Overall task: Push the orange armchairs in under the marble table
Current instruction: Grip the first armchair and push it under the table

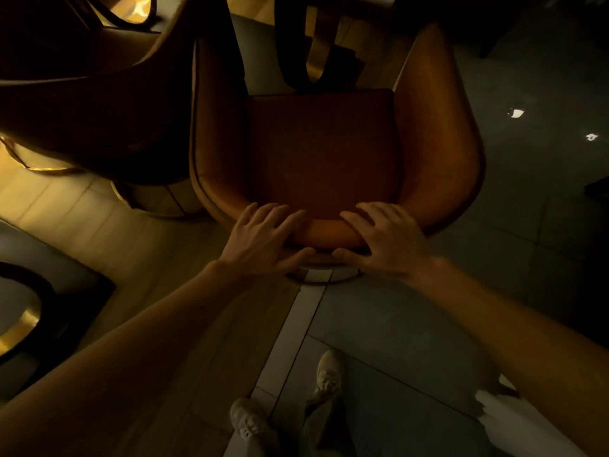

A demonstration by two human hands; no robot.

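While both hands grip its back rim, left hand (263,240) and right hand (384,239) curl fingers over the orange armchair (329,153), thumbs behind.

Dim room; tiled floor (395,324), warm light left.

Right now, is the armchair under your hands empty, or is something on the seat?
Empty. The armchair's seat cushion shows bare from front edge to backrest, and both hands rest on the backrest rim, not the seat.
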